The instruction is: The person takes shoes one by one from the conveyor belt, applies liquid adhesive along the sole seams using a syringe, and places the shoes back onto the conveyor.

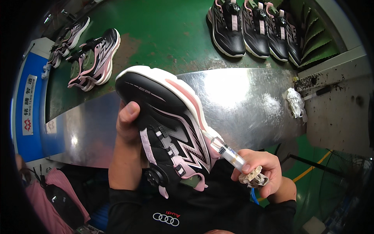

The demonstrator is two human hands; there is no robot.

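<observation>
My left hand [128,117] grips a black and pink sneaker [163,91] near its toe, thumb on the upper and the other fingers hidden behind it. The shoe is raised and tilted, its white and pink sole facing up and to the right. A dial closure [156,176] shows at its lower end. In my right hand [269,165] is a clear syringe [230,155], its tip at the sole edge near the heel; exact contact cannot be told. A crumpled pale wad [255,178] sits in the same hand by the syringe's rear end.
A shiny metal sheet [249,121] lies on the green table [167,35]. Several similar sneakers [228,31] stand at the far right, others [102,58] at the far left. White powder [270,104] and a crumpled white tissue [295,103] lie at the right, beside a metal wall [339,105].
</observation>
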